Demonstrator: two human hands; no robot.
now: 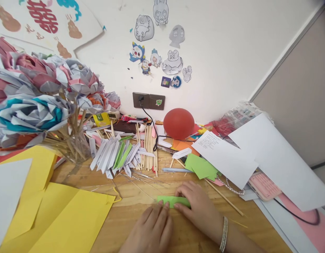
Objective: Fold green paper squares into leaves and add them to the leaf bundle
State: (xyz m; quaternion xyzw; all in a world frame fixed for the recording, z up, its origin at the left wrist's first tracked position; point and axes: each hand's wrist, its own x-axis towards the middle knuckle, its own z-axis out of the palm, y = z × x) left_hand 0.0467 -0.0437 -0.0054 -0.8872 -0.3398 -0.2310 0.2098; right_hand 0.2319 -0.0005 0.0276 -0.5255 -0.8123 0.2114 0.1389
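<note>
A small folded strip of green paper lies flat on the wooden table near its front edge. My left hand lies palm down below it, fingers stretched out and fingertips pressing the strip's near edge. My right hand, with a beaded bracelet on the wrist, curls round the strip's right end, fingertips pressing on its far and near edges. Neither hand lifts the paper.
Yellow paper sheets cover the left. A jar of paper flowers stands at the far left. Folded white and green pieces, wooden sticks, a red balloon, green scraps, white sheets and a pink phone lie behind and right.
</note>
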